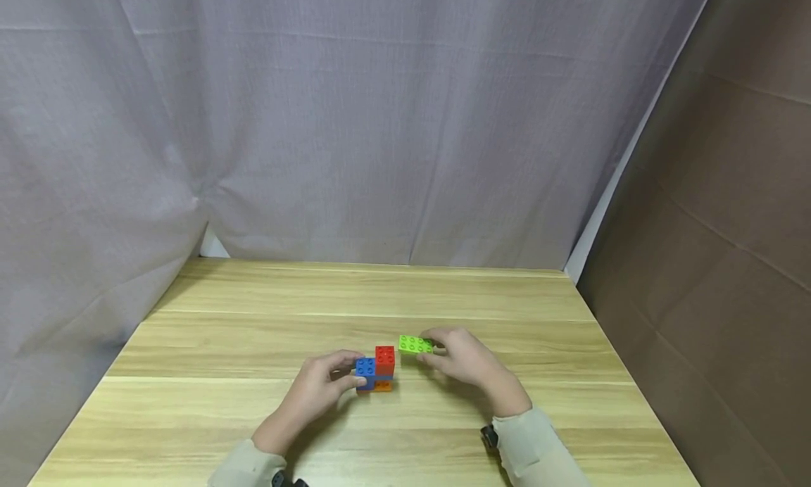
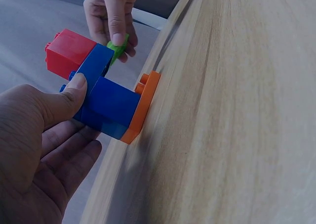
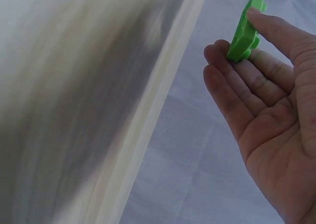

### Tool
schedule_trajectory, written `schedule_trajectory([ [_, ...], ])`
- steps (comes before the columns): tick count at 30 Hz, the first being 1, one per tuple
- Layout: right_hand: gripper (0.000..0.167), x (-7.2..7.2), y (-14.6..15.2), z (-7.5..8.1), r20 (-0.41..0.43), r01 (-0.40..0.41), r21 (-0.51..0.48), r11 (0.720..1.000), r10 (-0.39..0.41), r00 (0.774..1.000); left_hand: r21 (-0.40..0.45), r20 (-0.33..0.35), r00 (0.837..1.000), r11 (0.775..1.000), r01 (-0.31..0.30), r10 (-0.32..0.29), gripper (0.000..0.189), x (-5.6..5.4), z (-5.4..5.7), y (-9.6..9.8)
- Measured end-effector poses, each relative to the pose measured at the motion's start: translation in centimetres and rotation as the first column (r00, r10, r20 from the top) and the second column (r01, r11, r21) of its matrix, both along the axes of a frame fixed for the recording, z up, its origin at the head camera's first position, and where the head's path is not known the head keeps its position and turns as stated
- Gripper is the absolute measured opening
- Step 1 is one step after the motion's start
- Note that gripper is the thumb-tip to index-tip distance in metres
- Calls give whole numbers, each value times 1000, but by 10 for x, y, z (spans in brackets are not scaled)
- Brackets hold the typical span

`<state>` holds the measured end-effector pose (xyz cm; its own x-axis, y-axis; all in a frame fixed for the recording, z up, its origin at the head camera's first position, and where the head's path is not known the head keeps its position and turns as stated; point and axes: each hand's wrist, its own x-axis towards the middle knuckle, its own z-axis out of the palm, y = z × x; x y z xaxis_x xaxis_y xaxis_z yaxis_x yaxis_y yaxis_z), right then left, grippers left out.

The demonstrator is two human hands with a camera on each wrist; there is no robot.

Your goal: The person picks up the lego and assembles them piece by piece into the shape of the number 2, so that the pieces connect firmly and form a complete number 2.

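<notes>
My left hand (image 1: 322, 385) grips a stack of toy building bricks by its blue bricks (image 2: 111, 100), thumb on the near side. At the bottom of the stack is a thin orange brick (image 2: 144, 105), close over the wooden table. A red brick (image 1: 384, 359) tops the stack on its right side, above a blue one. To the right of the stack, my right hand (image 1: 465, 360) pinches a thin lime-green brick (image 1: 415, 344) between thumb and fingers, studs up. In the right wrist view the green brick (image 3: 245, 33) shows its hollow underside, held above the table.
The wooden table (image 1: 266, 297) has its back edge against a grey curtain (image 1: 348, 135). A brown-grey cloth (image 1: 716, 226) hangs along the right side. Both forearms reach in from the front edge, with dark straps at the sleeves.
</notes>
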<state>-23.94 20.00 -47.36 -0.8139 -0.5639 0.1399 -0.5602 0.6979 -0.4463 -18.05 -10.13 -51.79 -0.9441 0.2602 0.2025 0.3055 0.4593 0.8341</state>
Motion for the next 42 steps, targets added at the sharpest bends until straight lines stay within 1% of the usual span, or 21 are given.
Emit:
schedule_trajectory([
  [5, 33, 1, -3, 4, -52, 1, -29, 1000, -2, 999, -6, 4, 1000, 1000, -1, 1, 40, -1, -1, 0],
  [9, 32, 2, -4, 8, -53, 9, -39, 999, -11, 999, -6, 0, 1000, 1000, 2, -2, 40, -1, -2, 0],
  [15, 32, 0, -6, 14, -69, -5, -49, 999, 2, 998, 10, 6, 1000, 1000, 5, -5, 39, -1, -1, 0],
  [21, 35, 1, -8, 21, -96, -8, -52, 999, 3, 995, 14, 14, 1000, 1000, -3, 3, 39, -1, 1, 1],
  [24, 38, 2, -9, 23, -96, -7, -56, 998, 2, 995, 8, 19, 1000, 1000, -4, 3, 40, -1, 1, 1],
  [31, 39, 5, -13, 28, -149, -37, -61, 997, 28, 988, 9, 34, 999, 1000, -3, 3, 39, 1, 1, 1],
  [35, 38, 7, -15, 32, -162, -46, -66, 997, 35, 986, 11, 29, 1000, 1000, 0, -1, 39, 1, 1, 0],
  [42, 37, 7, -17, 34, -158, -53, -87, 995, 39, 987, 5, 22, 1000, 1000, 5, -6, 37, 0, 1, 0],
])
